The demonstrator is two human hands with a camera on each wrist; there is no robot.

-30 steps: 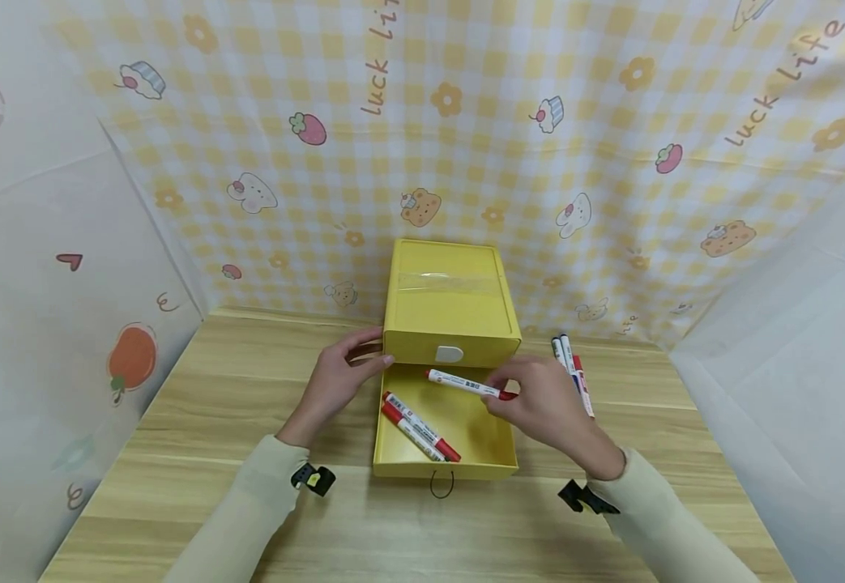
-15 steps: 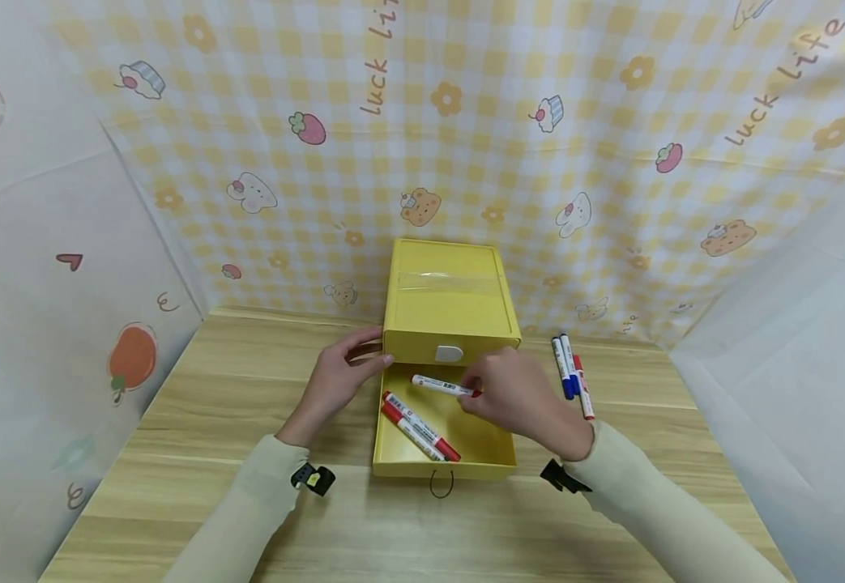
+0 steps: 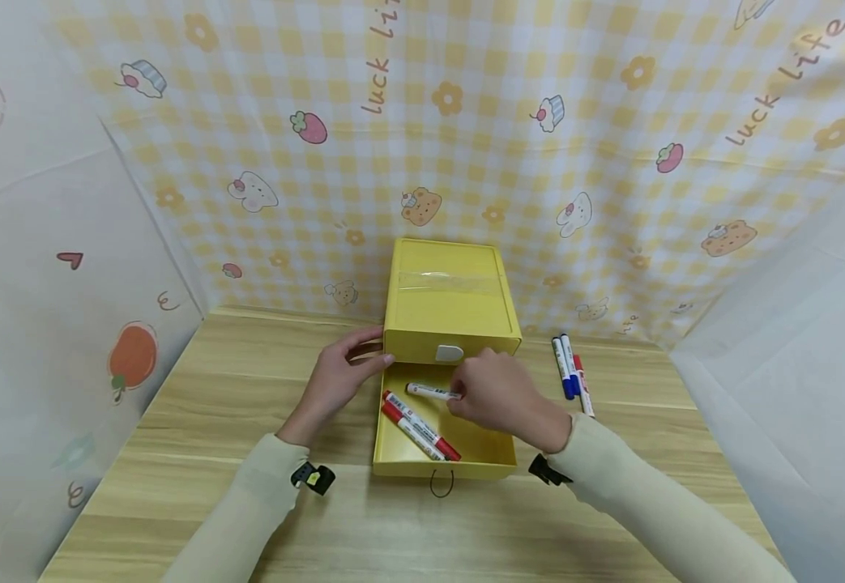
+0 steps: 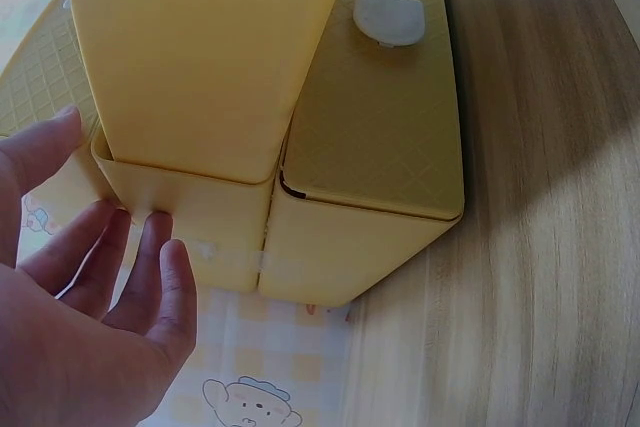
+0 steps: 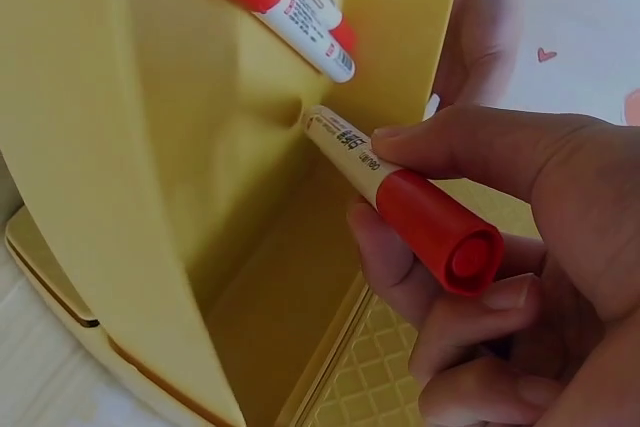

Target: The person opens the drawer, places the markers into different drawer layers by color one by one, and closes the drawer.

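My right hand (image 3: pixel 498 397) pinches a white marker (image 5: pixel 345 142) with a red cap between thumb and fingers. It holds the marker low inside the pulled-out drawer (image 3: pixel 484 463) of a yellow drawer cabinet (image 3: pixel 451 295). The marker's far end is close to the drawer's inner surface; whether it touches is unclear. Two more red-and-white markers (image 3: pixel 418 427) lie side by side in the drawer's left part. My left hand (image 3: pixel 335 385) rests at the cabinet's left side. Its fingers (image 4: pixel 150 267) are extended against the yellow wall, and the thumb is near the front edge.
Right of the cabinet, on the wooden table (image 3: pixel 247 518), lie two blue-capped markers (image 3: pixel 566 368) and a red one (image 3: pixel 584 389). A drawer with a white handle (image 4: pixel 390 17) sits below the pulled-out one. A checked cloth (image 3: pixel 466 162) hangs close behind.
My right hand has moved left and slightly down with the marker, deeper over the drawer. The blue-capped markers on the table have come into fuller view. My left hand stays in place.
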